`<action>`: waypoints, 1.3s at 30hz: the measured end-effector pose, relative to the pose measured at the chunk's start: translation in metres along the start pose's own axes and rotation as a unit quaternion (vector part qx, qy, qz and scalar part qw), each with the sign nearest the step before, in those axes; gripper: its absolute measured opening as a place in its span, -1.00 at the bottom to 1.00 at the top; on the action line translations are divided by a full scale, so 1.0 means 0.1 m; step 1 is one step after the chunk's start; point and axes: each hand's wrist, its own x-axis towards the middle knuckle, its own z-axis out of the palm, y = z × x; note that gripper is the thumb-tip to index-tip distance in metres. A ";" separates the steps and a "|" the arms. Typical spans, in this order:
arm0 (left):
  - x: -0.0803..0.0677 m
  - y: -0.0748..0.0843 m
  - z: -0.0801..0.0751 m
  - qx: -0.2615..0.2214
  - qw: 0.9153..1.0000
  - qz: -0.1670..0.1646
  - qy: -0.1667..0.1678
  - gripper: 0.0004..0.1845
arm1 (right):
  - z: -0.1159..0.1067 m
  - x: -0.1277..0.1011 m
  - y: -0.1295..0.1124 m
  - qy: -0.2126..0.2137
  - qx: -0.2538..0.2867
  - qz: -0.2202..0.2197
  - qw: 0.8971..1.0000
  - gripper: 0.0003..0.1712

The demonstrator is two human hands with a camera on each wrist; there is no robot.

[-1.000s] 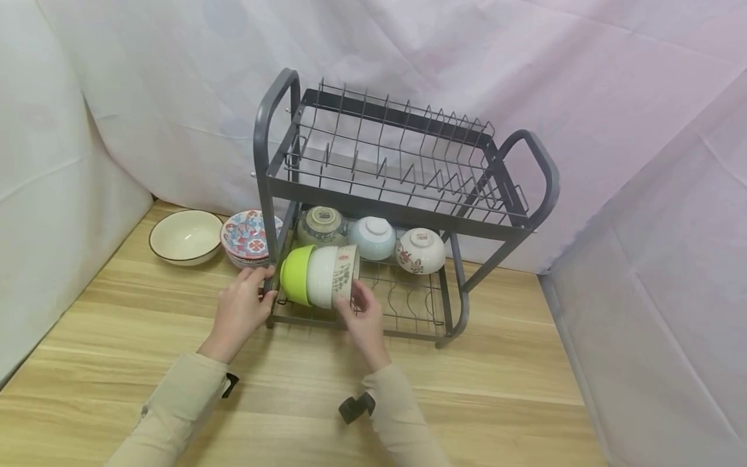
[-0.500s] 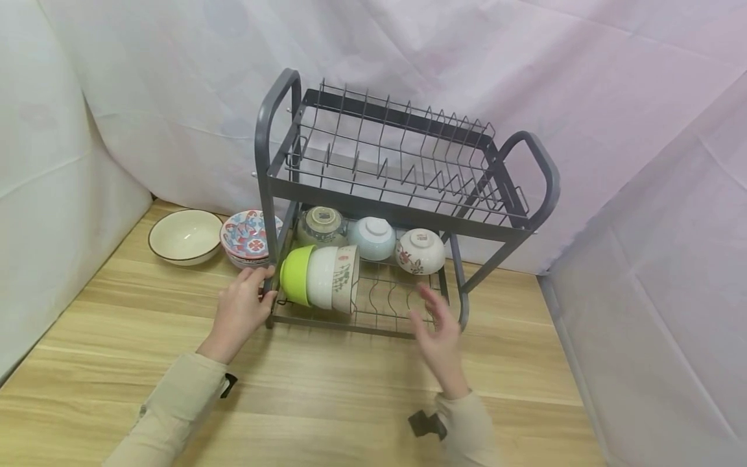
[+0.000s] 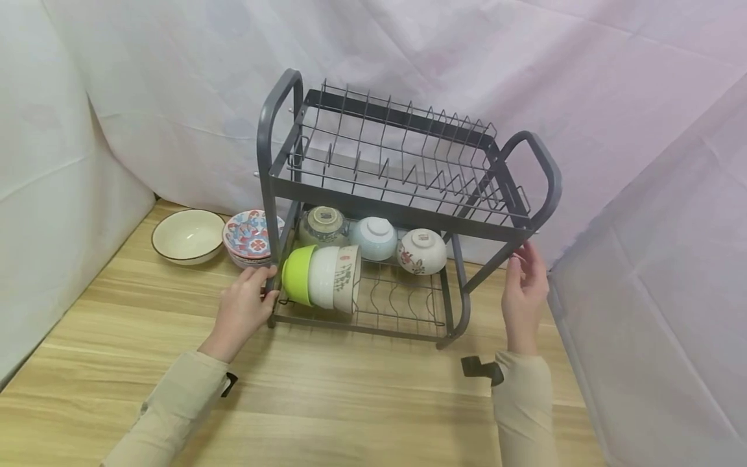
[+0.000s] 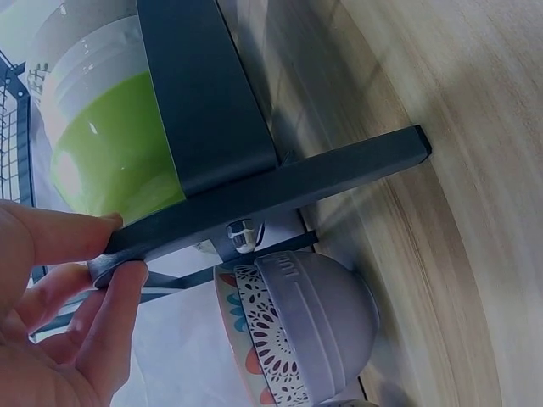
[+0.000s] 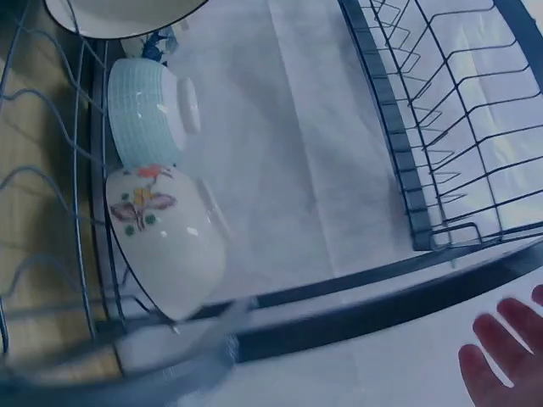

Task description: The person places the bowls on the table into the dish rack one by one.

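A grey two-tier dish rack [image 3: 403, 217] stands on the wooden table. My left hand [image 3: 245, 305] grips its left front leg; in the left wrist view thumb and fingers [image 4: 119, 250] pinch the dark bar [image 4: 280, 182]. My right hand [image 3: 525, 285] is held open beside the rack's right post, fingers straight, and holds nothing; whether it touches the post I cannot tell. On the lower tier a green bowl [image 3: 296, 275] and a white patterned bowl [image 3: 335, 275] lie nested on their sides. Behind them lie three bowls: olive [image 3: 323, 224], pale blue [image 3: 373, 237], floral [image 3: 421, 250].
A cream bowl [image 3: 187, 237] and a red-and-blue patterned bowl [image 3: 248, 237] sit on the table left of the rack. The upper tier's wire slots hold nothing. White cloth hangs close behind and on both sides. Bare table [image 3: 350, 402] lies in front.
My right hand let go of the white patterned bowl and swung right to the rack's right post. The left hand stayed on the left leg.
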 end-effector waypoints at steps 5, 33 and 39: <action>0.00 0.02 0.01 -0.008 1.000 -0.001 -0.005 -0.64 | 0.07 0.08 0.08 0.001 0.099 0.038 0.994 -0.68; 0.18 -0.50 -0.26 -0.050 0.997 -0.024 0.061 -0.50 | 0.17 0.11 0.19 -0.010 0.322 0.063 0.944 -0.84; 0.34 -0.98 -0.44 -0.011 0.989 -0.128 0.068 -0.42 | 0.17 0.12 0.19 -0.010 0.315 0.058 0.947 -0.83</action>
